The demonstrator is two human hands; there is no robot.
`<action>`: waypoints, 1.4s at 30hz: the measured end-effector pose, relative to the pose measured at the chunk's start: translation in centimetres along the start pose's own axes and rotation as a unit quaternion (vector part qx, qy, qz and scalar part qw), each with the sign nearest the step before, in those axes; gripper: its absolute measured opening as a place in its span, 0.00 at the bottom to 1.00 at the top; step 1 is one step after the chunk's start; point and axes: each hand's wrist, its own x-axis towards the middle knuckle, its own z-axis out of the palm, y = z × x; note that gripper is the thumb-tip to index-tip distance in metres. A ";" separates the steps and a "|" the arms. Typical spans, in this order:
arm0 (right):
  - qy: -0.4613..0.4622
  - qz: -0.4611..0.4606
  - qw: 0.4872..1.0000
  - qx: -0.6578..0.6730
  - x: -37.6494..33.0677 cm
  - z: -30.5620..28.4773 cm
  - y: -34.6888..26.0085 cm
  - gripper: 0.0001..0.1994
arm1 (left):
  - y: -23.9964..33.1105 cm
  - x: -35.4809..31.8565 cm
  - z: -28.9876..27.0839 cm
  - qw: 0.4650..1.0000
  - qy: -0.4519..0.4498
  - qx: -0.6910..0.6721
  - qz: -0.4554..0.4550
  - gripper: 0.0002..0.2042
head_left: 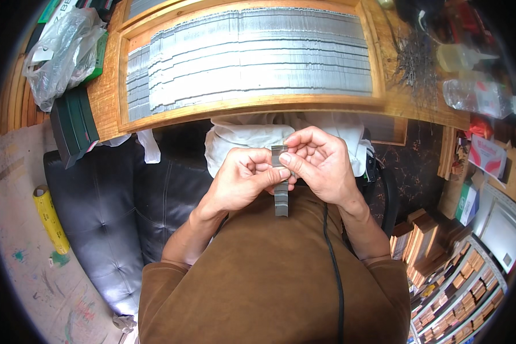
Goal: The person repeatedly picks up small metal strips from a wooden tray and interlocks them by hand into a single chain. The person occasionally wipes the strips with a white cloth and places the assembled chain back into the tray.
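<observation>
In front of my chest I hold a narrow grey strip, metallic-looking, with lighter and darker bands across it. My left hand is closed around its middle, the thumb pressed flat on its face. At the upper end, my right hand pinches it between thumb and fingers. The strip's lower end hangs free over the brown shirt. Beyond the hands, a shallow wooden tray holds several packed rows of thin grey metal pieces. White cloth lies just behind my hands, below the table edge.
A clear plastic bag and a dark box sit at the table's left. Thin dark wires, a squeeze bottle and a clear bottle are at right. A black padded seat stands left; a rack lower right.
</observation>
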 end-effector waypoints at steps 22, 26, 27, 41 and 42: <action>0.026 0.004 0.998 -0.048 -0.4 -0.1 -0.2 0.07 | 0.1 0.1 1.0 0.999 0.044 -0.025 0.016 0.12; 0.036 0.008 0.998 -0.044 -0.5 -0.1 -0.2 0.06 | -0.1 0.1 0.2 1.000 0.007 0.010 0.006 0.07; 0.041 0.011 0.998 -0.040 -0.5 0.0 -0.1 0.06 | -0.2 0.1 0.2 1.000 0.008 0.007 0.003 0.07; 0.290 -0.201 0.928 0.118 -1.0 -15.6 -14.5 0.11 | 0.3 0.1 0.4 0.999 0.022 -0.015 -0.032 0.08; 0.327 -0.207 0.916 0.102 -1.2 -16.2 -14.5 0.11 | 0.2 0.1 0.4 0.999 0.022 -0.026 -0.032 0.08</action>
